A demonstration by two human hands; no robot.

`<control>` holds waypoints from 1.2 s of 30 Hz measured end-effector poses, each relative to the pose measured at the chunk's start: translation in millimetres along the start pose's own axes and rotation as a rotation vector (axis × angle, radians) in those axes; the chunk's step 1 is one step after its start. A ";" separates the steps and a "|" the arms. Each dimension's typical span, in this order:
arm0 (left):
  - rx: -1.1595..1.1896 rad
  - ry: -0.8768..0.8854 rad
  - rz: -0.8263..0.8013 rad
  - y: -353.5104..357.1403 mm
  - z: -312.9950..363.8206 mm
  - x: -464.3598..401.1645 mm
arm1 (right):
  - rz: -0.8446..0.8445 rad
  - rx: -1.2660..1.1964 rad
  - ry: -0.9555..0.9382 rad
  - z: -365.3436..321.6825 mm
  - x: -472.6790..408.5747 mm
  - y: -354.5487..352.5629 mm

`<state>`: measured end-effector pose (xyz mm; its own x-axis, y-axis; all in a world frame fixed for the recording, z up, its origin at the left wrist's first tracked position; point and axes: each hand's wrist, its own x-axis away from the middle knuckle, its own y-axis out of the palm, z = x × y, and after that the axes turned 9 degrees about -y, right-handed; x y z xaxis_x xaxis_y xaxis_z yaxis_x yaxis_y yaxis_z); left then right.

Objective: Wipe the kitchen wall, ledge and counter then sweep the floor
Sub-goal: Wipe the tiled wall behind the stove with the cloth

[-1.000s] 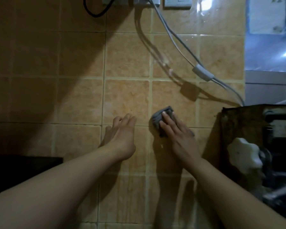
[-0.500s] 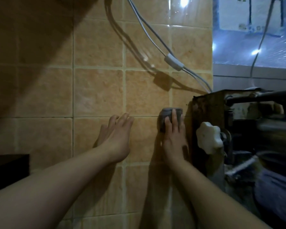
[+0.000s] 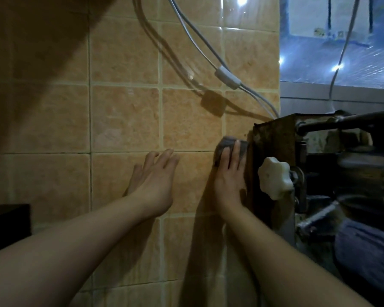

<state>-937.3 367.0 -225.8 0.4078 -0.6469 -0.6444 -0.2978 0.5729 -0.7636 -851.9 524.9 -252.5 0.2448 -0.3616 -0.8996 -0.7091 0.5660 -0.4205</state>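
Far left: dark block [image 3: 7, 227] at the frame edge, partly cut off, can't tell what it is. Tiled wall [image 3: 124, 120] fills most of the view, orange-tan tiles with pale grout, upper left in shadow. Left hand [image 3: 152, 185] lies flat against the wall, fingers straight and slightly spread, pointing up, holding nothing. Just right of it, apart, right hand [image 3: 230, 176] presses a grey cloth [image 3: 222, 146] onto the wall with straight fingers pointing up; the cloth is bunched into a wad, long axis roughly horizontal, mostly showing above the fingertips, its right edge touching or just beside the rusty metal machine [image 3: 273, 138]. White cables [image 3: 200, 41] run diagonally down the wall through an inline switch [image 3: 227, 77] to behind the machine. White lobed knob [image 3: 275, 177] sticks out of the machine's side, just beside the right hand. No containers clearly readable; right-side clutter too dark to tell.
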 end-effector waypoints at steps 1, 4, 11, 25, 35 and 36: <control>0.004 0.004 0.002 1.5 0.2 -0.5 | 0.003 -0.022 -0.003 3.2 -11.5 -2.3; 0.010 0.005 -0.007 8.4 -0.9 1.6 | 0.126 -0.081 -0.089 9.6 -17.0 4.4; -0.019 0.005 -0.019 30.3 -16.8 20.9 | 0.112 -0.194 -0.355 25.1 84.9 59.6; -0.030 -0.169 0.081 42.3 -75.4 49.3 | -0.011 0.016 -0.716 -23.9 90.1 63.3; 0.022 -0.240 0.102 46.9 -107.7 63.7 | 0.162 -0.041 -0.680 -75.3 33.1 57.8; 0.020 -0.248 0.097 48.0 -110.9 67.2 | 0.121 -0.026 -0.779 -75.8 49.6 65.3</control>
<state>-1019.9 295.2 -310.3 0.5780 -0.4465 -0.6830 -0.3301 0.6375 -0.6961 -936.2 487.7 -315.7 0.5508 0.3305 -0.7664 -0.7734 0.5474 -0.3198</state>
